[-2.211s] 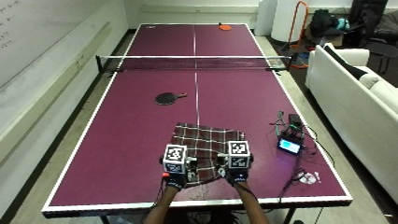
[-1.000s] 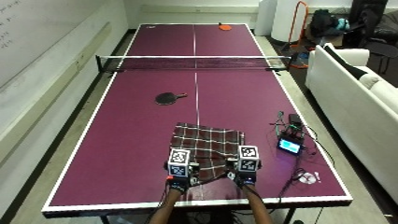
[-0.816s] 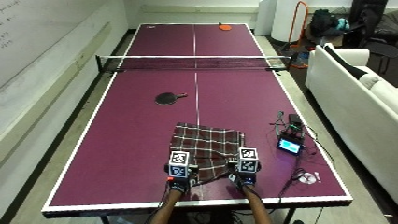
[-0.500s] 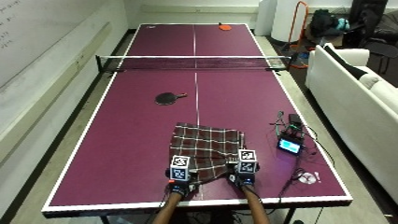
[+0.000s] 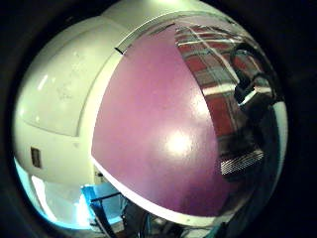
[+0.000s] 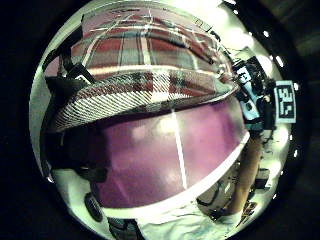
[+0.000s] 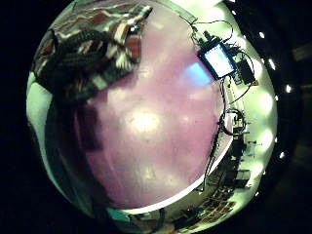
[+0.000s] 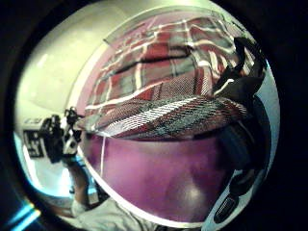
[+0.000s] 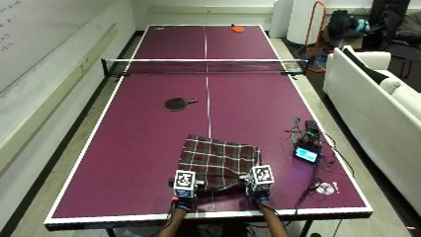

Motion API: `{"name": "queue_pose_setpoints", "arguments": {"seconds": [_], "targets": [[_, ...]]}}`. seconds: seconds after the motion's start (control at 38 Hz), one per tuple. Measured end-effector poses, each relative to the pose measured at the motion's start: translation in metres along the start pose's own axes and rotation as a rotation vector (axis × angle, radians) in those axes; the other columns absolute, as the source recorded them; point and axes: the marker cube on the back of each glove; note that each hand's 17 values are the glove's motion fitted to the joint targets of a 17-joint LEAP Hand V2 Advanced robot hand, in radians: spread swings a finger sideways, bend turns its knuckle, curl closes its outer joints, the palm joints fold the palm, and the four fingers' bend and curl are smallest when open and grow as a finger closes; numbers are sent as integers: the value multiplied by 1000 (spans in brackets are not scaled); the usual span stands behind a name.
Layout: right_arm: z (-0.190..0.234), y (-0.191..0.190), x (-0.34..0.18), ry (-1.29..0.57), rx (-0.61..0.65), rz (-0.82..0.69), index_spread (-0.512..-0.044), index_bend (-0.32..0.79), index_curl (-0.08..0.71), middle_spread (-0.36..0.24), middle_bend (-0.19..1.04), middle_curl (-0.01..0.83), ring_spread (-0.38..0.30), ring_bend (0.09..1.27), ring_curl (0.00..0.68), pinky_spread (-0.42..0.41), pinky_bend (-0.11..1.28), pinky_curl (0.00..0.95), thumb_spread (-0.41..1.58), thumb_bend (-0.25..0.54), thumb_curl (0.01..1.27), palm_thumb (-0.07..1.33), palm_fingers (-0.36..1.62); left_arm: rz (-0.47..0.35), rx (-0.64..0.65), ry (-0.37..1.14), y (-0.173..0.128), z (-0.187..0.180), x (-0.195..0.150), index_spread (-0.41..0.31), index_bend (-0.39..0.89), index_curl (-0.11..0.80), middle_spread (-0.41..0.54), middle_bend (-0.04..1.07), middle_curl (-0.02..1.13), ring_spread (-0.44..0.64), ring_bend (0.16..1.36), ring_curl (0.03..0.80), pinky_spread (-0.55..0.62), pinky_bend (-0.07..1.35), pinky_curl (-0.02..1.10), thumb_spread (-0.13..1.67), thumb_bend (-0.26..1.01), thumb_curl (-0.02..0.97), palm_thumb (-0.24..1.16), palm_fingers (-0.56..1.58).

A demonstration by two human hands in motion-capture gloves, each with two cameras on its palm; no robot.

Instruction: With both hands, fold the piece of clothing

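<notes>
1. The piece of clothing, a red, grey and white plaid garment, lies on the near half of a maroon table-tennis table, just right of the white centre line.
2. We see the left hand at the garment's near left corner and the right hand at its near right corner, both close to the table's near edge.
3. In the left thumb side palm view the garment's near hem is raised off the table, with shadow beneath it, and black gloved fingers curl round its end; we read the left hand as gripping the cloth.
4. In the right thumb side palm view the same hem arches above the table surface, and black fingers close over its end; we read the right hand as gripping the cloth as well.
5. The far part of the garment lies spread flat on the table.
6. A black paddle lies on the table well beyond the garment, left of the centre line and nearer than the net.
7. A small device with a lit screen and cables rests near the table's right edge, right of the garment.
8. An orange paddle lies at the far end of the table.
</notes>
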Motion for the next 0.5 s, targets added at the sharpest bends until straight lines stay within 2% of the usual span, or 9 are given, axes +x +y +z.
{"name": "queue_pose_setpoints", "arguments": {"seconds": [0.05,0.11,0.18,0.24,0.26,0.32,0.39,0.5], "targets": [[25,5,4,-58,-56,-21,-349,396,418,-239,369,406,-226,480,326,47,74,182,1294,93,276,762,1040,14,17,24,5,-12,-4,-289,210,382,-272,292,391,-280,564,338,-168,293,362,1210,216,308,569,1168],[25,14,3,-124,-91,-42,-341,359,420,-248,408,422,-240,506,343,25,101,185,1301,93,272,773,1122,32,27,36,12,-27,-9,-302,196,388,-297,318,408,-309,577,349,-200,273,366,1216,233,316,621,1212],[-4,23,-4,-212,-100,-69,-331,253,415,-253,519,464,-258,612,392,-12,145,202,1311,91,265,784,1286,64,46,55,20,-49,-16,-314,192,399,-321,339,427,-348,616,370,-246,251,368,1224,245,320,670,1273],[-23,22,-6,-258,-108,-88,-323,169,407,-247,538,476,-253,692,421,-86,249,244,1321,89,258,787,1381,92,60,66,21,-66,-20,-323,203,410,-329,352,439,-361,622,376,-267,243,371,1227,247,320,693,1295],[-31,20,-6,-275,-115,-94,-321,118,393,-243,540,482,-246,731,439,-156,343,275,1335,91,255,791,1440,106,61,68,22,-75,-22,-325,195,412,-337,365,446,-368,629,381,-280,260,378,1228,245,320,701,1324],[-45,12,-5,-297,-127,-98,-319,117,384,-240,558,495,-242,768,457,-198,398,297,1345,91,251,798,1438,131,54,69,20,-93,-25,-331,194,420,-346,374,454,-377,635,388,-302,271,383,1234,240,317,709,1328],[-59,-13,-1,-289,-131,-75,-315,122,374,-235,585,512,-234,828,489,-237,485,339,1361,92,244,808,1429,146,58,46,1,-113,-25,-336,183,426,-355,385,467,-381,659,402,-326,315,401,1253,239,312,726,1351],[-71,-52,6,-233,-178,4,-313,148,377,-231,627,532,-224,872,514,-266,543,376,1373,90,235,818,1399,138,83,-24,-53,-125,-18,-340,185,437,-363,401,481,-387,681,415,-344,346,417,1268,234,307,744,1343]]}}
